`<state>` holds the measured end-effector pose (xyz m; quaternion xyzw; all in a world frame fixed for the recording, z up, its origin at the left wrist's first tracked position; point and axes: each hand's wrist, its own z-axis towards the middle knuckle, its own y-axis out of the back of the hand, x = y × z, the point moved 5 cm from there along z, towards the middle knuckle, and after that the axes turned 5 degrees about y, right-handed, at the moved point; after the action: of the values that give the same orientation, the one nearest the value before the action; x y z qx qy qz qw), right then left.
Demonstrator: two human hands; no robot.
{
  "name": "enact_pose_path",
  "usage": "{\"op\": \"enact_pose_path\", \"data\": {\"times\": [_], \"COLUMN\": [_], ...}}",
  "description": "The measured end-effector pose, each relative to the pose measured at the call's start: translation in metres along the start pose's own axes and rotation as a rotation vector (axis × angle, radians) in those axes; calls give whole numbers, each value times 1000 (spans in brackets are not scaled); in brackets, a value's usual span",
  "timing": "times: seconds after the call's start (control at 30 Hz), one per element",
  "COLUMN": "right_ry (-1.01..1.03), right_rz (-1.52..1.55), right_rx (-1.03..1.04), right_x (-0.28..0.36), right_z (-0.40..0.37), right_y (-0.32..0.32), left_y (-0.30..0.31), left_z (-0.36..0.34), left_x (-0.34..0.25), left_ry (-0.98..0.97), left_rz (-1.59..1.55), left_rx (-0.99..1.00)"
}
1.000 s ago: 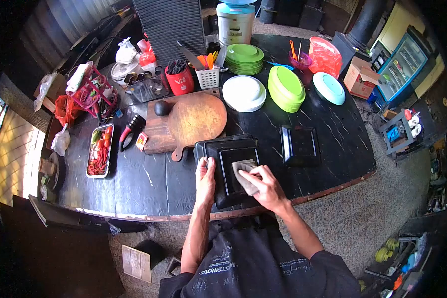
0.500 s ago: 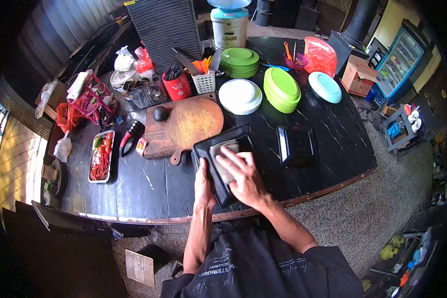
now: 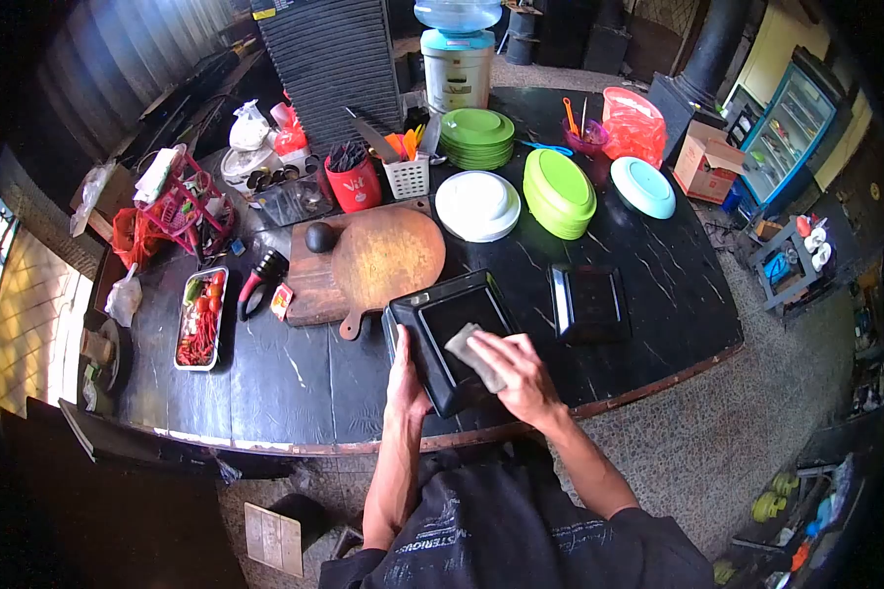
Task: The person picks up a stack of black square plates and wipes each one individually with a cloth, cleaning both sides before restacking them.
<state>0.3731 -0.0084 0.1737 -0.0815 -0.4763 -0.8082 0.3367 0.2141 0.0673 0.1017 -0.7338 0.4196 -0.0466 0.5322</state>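
A black rectangular dish is tilted above the near edge of the table. My left hand grips its left side, fingers along the edge and partly hidden behind it. In my right hand is a folded grey-beige cloth, pressed against the dish's flat face near its lower right side. A second black rectangular dish lies on the table to the right of my hands. Just beyond the held dish is a round wooden board with a handle.
White plates, green oval plates and a pale blue plate stand across the black table. To the left are a tray of chillies and tomatoes and a knife sharpener. A red cutlery container stands behind the boards.
My right hand has slid the cloth rightward and down across the dish, baring more of its face. My left hand keeps its hold. The camera view has shifted slightly.
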Motion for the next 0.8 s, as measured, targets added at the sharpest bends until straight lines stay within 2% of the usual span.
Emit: {"op": "enact_pose_path", "data": {"times": [0.03,0.07,0.17,0.23,0.3,0.47,0.77,0.8], "right_ry": [-31,-59,-159,-199,-230,-140,-54,-32], "right_rz": [-25,-41,-111,-147,-156,38,134,128], "right_rx": [-30,-125,-287,-292,-180,18,164,124], "right_x": [-8,-18,-42,-41,-34,5,8,5], "right_z": [-2,-2,4,16,28,39,-2,-6], "right_y": [3,5,21,22,7,-23,3,5], "left_y": [4,4,7,9,10,-7,-9,-8], "left_z": [0,-1,-1,-1,2,0,-1,1], "left_x": [0,0,0,1,3,0,2,2], "left_ry": [-3,8,15,20,8,7,53,52], "left_rz": [33,0,26,28,85,152,152,140], "left_rx": [-77,-25,-33,-37,-112,-81,-53,-50]}}
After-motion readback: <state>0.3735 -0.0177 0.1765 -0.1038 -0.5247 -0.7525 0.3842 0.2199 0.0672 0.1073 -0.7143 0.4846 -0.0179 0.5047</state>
